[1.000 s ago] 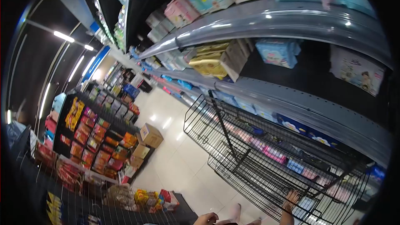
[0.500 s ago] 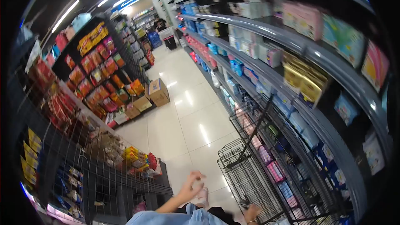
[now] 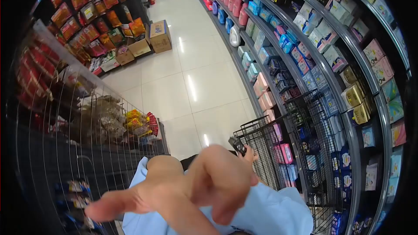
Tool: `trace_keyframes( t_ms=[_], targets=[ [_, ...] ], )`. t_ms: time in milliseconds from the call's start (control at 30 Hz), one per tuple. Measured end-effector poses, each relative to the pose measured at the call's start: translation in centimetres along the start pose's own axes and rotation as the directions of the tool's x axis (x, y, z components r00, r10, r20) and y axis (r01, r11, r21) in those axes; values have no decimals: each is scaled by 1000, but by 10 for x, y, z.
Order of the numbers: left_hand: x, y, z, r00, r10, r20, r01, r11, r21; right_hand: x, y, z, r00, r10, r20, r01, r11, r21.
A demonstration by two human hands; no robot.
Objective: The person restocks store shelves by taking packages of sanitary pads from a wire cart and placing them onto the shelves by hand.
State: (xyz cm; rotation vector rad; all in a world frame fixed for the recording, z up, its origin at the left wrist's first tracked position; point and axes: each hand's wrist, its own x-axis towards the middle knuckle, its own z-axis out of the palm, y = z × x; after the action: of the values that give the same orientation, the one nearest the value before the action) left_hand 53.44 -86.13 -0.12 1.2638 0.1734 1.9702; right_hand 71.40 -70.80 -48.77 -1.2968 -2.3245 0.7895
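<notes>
My left hand (image 3: pixel 174 193) is raised close to the camera, large and slightly blurred. Its fingers are apart, some bent and one pointing left, and nothing shows in them. Farther down, my right hand (image 3: pixel 250 154) has its fingers round a small black handle-like piece (image 3: pixel 237 146), whose exact kind I cannot make out. Just right of that hand stands a black wire shopping cart (image 3: pixel 261 148), close against the shelves. Light blue clothing (image 3: pixel 270 204) covers my body below the hands.
Shelves (image 3: pixel 322 56) of packaged goods and bottles run along the right. On the left are a wire rack (image 3: pixel 100 148) with hanging packets and a display of red and orange packets (image 3: pixel 91 30). A cardboard box (image 3: pixel 160 36) sits by the tiled aisle floor (image 3: pixel 174 78).
My left hand has come up from waist height close to the camera. The view has tilted downward. My right hand and the cart appear higher in the picture.
</notes>
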Motion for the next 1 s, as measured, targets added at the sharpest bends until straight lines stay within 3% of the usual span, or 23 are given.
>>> trace_keyframes(
  t_ms=[33,100,133,267,733,1000],
  targets=[
    [0,11,-9,999,-43,-6,44,999,5,15,-12,3,998,-56,-38,58,995,75],
    [4,19,-31,994,-73,83,76,996,-36,38,-38,2,990,-124,-73,126,992,13],
    [10,19,-45,983,-54,176,68,995,-77,50,-50,-2,989,-134,-64,136,990,23],
    [41,8,-82,954,-13,301,73,980,-187,102,-69,1,981,-185,-50,187,982,36],
    [163,-28,-217,926,-144,349,215,961,-173,320,-117,60,940,-340,-13,338,926,166],
    [217,-18,-312,920,-195,339,272,942,-197,382,-126,90,946,-306,102,290,945,152]
  ],
)
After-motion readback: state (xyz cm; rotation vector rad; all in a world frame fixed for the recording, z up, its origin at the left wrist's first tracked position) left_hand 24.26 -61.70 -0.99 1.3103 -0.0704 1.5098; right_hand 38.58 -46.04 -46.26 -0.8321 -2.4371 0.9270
